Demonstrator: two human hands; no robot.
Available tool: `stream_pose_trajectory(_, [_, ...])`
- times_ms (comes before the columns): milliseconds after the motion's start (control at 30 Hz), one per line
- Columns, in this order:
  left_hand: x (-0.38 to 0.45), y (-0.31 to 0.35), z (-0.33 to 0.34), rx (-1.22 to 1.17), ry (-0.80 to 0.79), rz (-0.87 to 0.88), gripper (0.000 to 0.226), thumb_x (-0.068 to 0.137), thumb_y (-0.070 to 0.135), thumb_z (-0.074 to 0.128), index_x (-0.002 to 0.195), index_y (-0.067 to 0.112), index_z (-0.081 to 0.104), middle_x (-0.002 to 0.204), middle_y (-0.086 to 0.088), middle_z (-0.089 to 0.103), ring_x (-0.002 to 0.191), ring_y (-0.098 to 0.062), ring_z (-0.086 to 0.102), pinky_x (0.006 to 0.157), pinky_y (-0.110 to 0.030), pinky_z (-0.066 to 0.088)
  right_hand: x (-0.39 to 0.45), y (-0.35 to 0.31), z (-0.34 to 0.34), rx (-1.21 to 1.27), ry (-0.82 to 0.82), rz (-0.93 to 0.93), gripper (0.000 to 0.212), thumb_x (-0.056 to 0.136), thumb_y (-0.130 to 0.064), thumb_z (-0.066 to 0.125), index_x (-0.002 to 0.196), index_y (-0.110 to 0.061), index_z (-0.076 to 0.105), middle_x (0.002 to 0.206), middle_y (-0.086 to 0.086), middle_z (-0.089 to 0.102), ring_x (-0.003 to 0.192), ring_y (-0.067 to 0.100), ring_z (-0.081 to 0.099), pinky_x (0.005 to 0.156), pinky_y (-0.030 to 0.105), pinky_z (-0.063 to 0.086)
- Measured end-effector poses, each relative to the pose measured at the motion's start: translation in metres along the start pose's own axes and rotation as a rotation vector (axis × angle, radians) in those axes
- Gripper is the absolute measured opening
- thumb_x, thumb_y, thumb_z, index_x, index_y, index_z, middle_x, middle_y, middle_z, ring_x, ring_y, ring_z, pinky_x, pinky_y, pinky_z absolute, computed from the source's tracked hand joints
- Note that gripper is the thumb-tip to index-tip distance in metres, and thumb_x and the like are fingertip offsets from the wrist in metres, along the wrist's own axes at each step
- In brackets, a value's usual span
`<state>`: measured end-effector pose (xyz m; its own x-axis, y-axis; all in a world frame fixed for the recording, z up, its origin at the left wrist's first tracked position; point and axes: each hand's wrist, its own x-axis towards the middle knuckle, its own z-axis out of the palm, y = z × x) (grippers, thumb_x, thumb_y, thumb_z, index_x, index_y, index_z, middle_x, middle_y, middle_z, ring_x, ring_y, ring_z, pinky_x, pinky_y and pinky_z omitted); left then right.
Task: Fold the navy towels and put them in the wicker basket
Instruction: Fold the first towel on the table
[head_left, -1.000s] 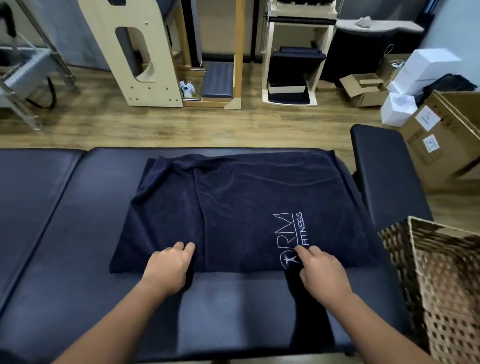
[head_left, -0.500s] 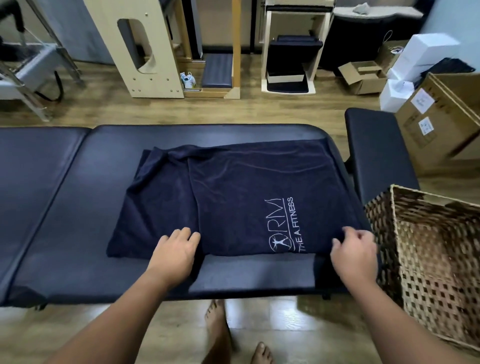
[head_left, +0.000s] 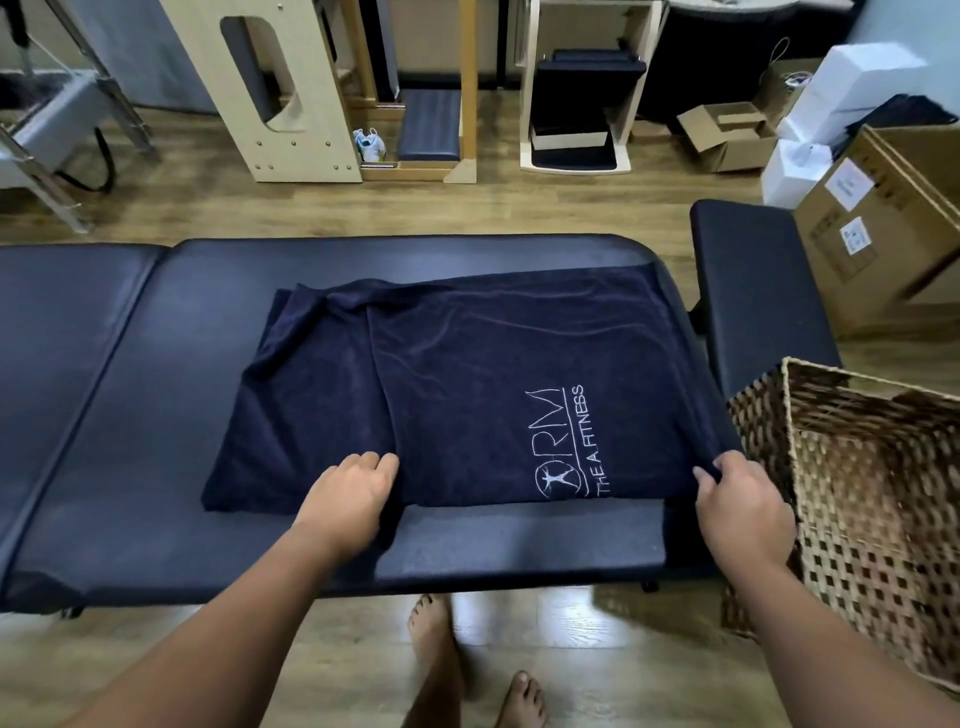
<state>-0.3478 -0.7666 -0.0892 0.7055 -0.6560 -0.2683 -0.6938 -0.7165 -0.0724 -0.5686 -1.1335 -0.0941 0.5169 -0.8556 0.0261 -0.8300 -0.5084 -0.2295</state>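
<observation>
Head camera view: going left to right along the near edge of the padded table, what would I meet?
Left hand resting on the navy towel → white logo → right hand gripping the towel's corner → wicker basket.

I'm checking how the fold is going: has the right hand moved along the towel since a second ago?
Yes. The right hand has slid rightward from the white logo to the navy towel's near right corner, by the wicker basket.
</observation>
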Motion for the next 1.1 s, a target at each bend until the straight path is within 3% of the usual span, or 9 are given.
stream_pose_trajectory(100, [0.0, -0.001, -0.005, -0.044, -0.047, 0.004, 0.028, 0.082, 0.001, 0.055, 0.096, 0.019, 0.039, 0.097, -0.002, 0.053, 0.087, -0.025, 0.056, 0.064, -0.033, 0.035, 0.008, 0.011, -0.002, 0.008, 0.042, 0.004, 0.017, 0.094, -0.022, 0.065, 0.098, -0.006, 0.062, 0.097, 0.021, 0.063, 0.087, 0.043, 0.062, 0.072, 0.046, 0.05])
stream_pose_trajectory(200, [-0.004, -0.006, -0.008, -0.113, -0.073, -0.046, 0.029, 0.081, -0.002, 0.051, 0.096, 0.019, 0.037, 0.097, 0.0, 0.049, 0.083, -0.026, 0.051, 0.064, -0.035, 0.035, 0.021, 0.026, -0.004, 0.04, 0.032, 0.134, 0.017, 0.094, -0.023, 0.064, 0.094, -0.007, 0.056, 0.095, 0.024, 0.061, 0.091, 0.045, 0.061, 0.077, 0.048, 0.05])
stream_pose_trajectory(333, [-0.01, -0.006, -0.002, -0.174, -0.107, -0.122, 0.026, 0.081, -0.001, 0.05, 0.094, 0.019, 0.039, 0.09, 0.004, 0.04, 0.076, -0.021, 0.043, 0.063, -0.037, 0.044, 0.036, 0.032, -0.008, 0.104, -0.061, 0.419, 0.028, 0.1, -0.026, 0.057, 0.109, 0.0, 0.062, 0.112, 0.029, 0.063, 0.107, 0.047, 0.06, 0.09, 0.049, 0.047])
stream_pose_trajectory(433, [-0.011, -0.003, -0.005, -0.183, -0.166, -0.144, 0.026, 0.085, 0.004, 0.046, 0.099, 0.022, 0.034, 0.093, 0.004, 0.039, 0.075, -0.025, 0.048, 0.062, -0.038, 0.041, 0.035, 0.014, -0.018, 0.039, -0.108, 0.455, 0.028, 0.097, -0.018, 0.059, 0.113, 0.005, 0.064, 0.115, 0.031, 0.061, 0.11, 0.048, 0.058, 0.091, 0.049, 0.047])
stream_pose_trajectory(500, [-0.011, -0.001, -0.009, -0.202, -0.197, -0.094, 0.024, 0.084, 0.013, 0.049, 0.098, 0.023, 0.033, 0.094, 0.004, 0.04, 0.082, -0.028, 0.057, 0.064, -0.037, 0.042, 0.027, 0.002, -0.022, -0.071, -0.07, 0.339, 0.035, 0.086, -0.012, 0.066, 0.119, -0.002, 0.06, 0.124, 0.027, 0.055, 0.115, 0.046, 0.051, 0.096, 0.051, 0.043])
stream_pose_trajectory(600, [-0.004, -0.006, -0.018, -0.265, -0.209, -0.064, 0.018, 0.083, 0.031, 0.054, 0.092, 0.022, 0.041, 0.092, 0.006, 0.049, 0.085, -0.024, 0.058, 0.068, -0.034, 0.044, 0.015, -0.021, -0.01, -0.091, 0.017, -0.012, 0.056, 0.069, -0.003, 0.068, 0.124, -0.011, 0.06, 0.13, 0.022, 0.051, 0.115, 0.044, 0.046, 0.096, 0.056, 0.039])
stream_pose_trajectory(733, [0.014, -0.019, -0.025, -0.345, -0.208, -0.098, 0.015, 0.089, 0.036, 0.051, 0.087, 0.021, 0.049, 0.094, 0.005, 0.053, 0.088, -0.021, 0.057, 0.076, -0.035, 0.047, -0.006, -0.08, 0.021, -0.014, -0.072, -0.443, 0.043, 0.077, -0.012, 0.073, 0.119, -0.011, 0.068, 0.131, 0.014, 0.057, 0.118, 0.039, 0.054, 0.093, 0.056, 0.045])
stream_pose_trajectory(900, [0.041, -0.041, -0.02, -0.383, -0.012, -0.204, 0.017, 0.098, 0.034, 0.046, 0.091, 0.02, 0.052, 0.098, 0.002, 0.051, 0.098, -0.025, 0.055, 0.082, -0.04, 0.049, -0.032, -0.16, 0.046, -0.031, -0.283, -0.573, 0.049, 0.091, -0.039, 0.066, 0.135, -0.019, 0.059, 0.152, 0.014, 0.045, 0.144, 0.038, 0.036, 0.112, 0.057, 0.032])
stream_pose_trajectory(1100, [0.081, -0.091, -0.011, -0.282, 0.189, -0.398, 0.041, 0.087, 0.017, 0.059, 0.127, 0.013, 0.051, 0.139, -0.019, 0.039, 0.115, -0.044, 0.046, 0.08, -0.055, 0.049, -0.024, -0.232, 0.06, -0.056, -0.506, -0.75, 0.057, 0.104, -0.052, 0.036, 0.156, -0.031, 0.025, 0.169, 0.0, 0.003, 0.155, 0.03, -0.007, 0.123, 0.056, 0.004])
